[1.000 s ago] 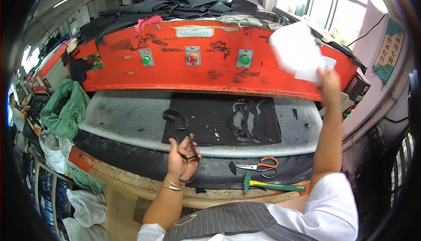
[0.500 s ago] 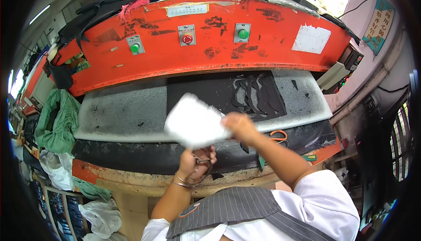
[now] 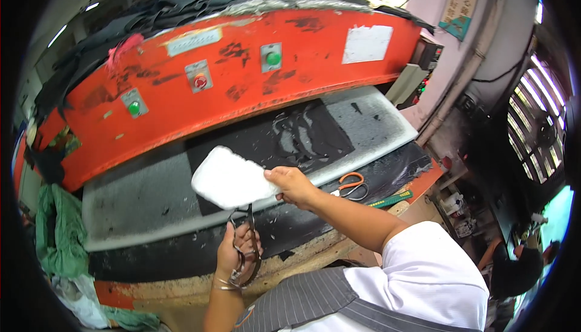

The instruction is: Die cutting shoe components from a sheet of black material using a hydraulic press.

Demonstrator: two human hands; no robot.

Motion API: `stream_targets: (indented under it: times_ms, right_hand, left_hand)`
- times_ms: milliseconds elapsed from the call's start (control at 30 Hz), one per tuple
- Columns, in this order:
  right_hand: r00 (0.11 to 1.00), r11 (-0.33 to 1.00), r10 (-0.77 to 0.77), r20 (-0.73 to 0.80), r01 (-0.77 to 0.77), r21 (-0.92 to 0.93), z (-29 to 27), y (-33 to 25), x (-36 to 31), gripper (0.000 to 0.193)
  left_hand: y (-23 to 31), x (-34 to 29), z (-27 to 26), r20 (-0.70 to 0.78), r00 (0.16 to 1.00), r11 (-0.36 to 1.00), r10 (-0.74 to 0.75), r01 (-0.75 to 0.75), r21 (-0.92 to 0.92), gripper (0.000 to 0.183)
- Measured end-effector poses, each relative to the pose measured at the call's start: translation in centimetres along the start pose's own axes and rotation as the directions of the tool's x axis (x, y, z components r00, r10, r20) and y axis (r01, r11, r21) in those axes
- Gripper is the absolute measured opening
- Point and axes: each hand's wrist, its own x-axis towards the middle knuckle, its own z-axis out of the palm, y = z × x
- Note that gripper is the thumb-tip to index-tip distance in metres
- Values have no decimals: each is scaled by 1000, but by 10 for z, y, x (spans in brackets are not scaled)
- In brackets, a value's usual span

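My right hand point(image 3: 293, 187) grips the right edge of a flat white pad point(image 3: 230, 178) with rounded corners. The pad is held over the front of the grey cutting board point(image 3: 136, 181) and hides part of the black sheet point(image 3: 254, 131) lying there. Just below the pad, my left hand point(image 3: 227, 254) is closed round a narrow, curved metal cutting die point(image 3: 256, 266), whose top end comes close to the pad's lower edge. Whether the two touch, I cannot tell. Wavy cut strips point(image 3: 293, 133) lie on the black sheet's right part.
Behind the board stands a red press beam point(image 3: 163, 99) with green and red buttons. Orange-handled scissors point(image 3: 351, 181) and a green strip-like tool point(image 3: 390, 199) lie on the black front ledge point(image 3: 315, 223). A green sack point(image 3: 59, 226) sits at the left. Another person point(image 3: 517, 268) is at the far right.
My view has turned, so the press appears tilted and further left. The white pad is now steadier and its outline clearer. My left hand's metal die has swung upright beneath the pad.
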Motion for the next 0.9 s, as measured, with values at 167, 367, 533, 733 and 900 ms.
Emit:
stream_targets:
  times_ms: [167, 367, 533, 733, 900]
  right_hand:
    - [898, 865, -407, -165, 438, 245, -34, -109, 14, 27]
    - [686, 687, -698, -205, 722, 77, -66, -304, 77, 29]
    - [755, 739, -635, -165, 656, 153, -108, -362, 142, 45]
    - [701, 633, -701, -134, 524, -570, -166, -198, 113, 47]
    - [859, 424, -58, -508, -439, -792, -300, -62, 136, 71]
  left_hand:
    - [4, 5, -12, 242, 908, -531, 343, -25, 847, 61]
    - [-14, 27, -6, 29, 999, -695, 39, 6, 719, 71]
    - [24, 61, -6, 70, 928, -279, 367, 38, 960, 60]
    - [103, 112, -80, -184, 409, -167, 894, 684, 710, 76]
    - [128, 145, -41, -441, 468, -67, 766, 740, 670, 89]
